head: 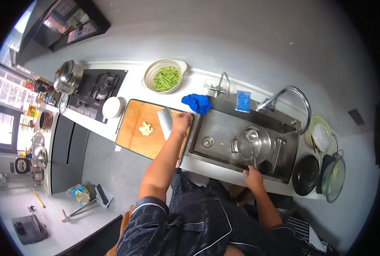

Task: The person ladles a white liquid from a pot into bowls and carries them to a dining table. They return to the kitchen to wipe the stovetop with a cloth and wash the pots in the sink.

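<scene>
My left hand (181,123) is over the right part of a wooden cutting board (135,115), beside a cleaver's broad metal blade (165,119). The cleaver's handle is hidden, and I cannot tell whether my fingers hold it. A small pile of peeled garlic cloves (145,128) lies left of the blade. At the sink's front edge my right hand (253,177) grips the handle of a metal ladle (254,156). The ladle reaches over a shiny metal pot (241,142), which stands in the stainless-steel sink (215,124).
Behind the board stands a colander (149,76) of green beans (167,79). A blue cloth (197,103) and blue packet (243,101) lie by the sink, under a curved faucet (300,92). A white bowl (112,107) is left; a black lid (306,175) and glass bowl (333,179) are right.
</scene>
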`<state>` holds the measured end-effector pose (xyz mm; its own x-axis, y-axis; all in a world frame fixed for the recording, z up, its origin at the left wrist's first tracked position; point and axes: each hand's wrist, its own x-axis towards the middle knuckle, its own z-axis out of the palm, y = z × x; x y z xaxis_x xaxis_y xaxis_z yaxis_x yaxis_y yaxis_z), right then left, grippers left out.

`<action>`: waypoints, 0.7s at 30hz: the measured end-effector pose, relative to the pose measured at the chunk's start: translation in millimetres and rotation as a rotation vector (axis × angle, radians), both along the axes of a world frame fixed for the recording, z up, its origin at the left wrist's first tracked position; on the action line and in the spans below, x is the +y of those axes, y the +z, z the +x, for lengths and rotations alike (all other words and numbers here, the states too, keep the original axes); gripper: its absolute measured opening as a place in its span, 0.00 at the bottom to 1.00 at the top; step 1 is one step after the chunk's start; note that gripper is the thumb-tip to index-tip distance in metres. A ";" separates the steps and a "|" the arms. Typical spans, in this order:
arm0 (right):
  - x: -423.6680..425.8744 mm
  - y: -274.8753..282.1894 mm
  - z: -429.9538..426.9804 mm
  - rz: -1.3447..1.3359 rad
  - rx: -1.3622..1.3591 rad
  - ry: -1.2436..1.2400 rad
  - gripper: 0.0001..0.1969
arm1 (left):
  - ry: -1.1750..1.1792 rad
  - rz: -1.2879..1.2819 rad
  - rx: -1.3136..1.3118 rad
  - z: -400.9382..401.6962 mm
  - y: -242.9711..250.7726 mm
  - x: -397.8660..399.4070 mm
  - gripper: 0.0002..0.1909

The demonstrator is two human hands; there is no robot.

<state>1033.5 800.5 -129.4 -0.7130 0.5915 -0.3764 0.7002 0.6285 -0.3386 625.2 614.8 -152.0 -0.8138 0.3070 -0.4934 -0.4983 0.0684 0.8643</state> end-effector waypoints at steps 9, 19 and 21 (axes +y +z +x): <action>-147.1 14.9 -247.2 -0.711 0.349 0.183 0.15 | 0.694 -0.294 0.371 -101.3 0.3 -289.3 0.19; -346.3 -35.9 -626.6 -1.051 0.490 -0.017 0.22 | 0.296 0.122 -0.130 -273.8 -22.1 -412.1 0.32; -358.0 -39.7 -656.8 -1.030 0.424 0.006 0.22 | 0.256 0.197 -0.163 -292.3 -20.6 -415.3 0.32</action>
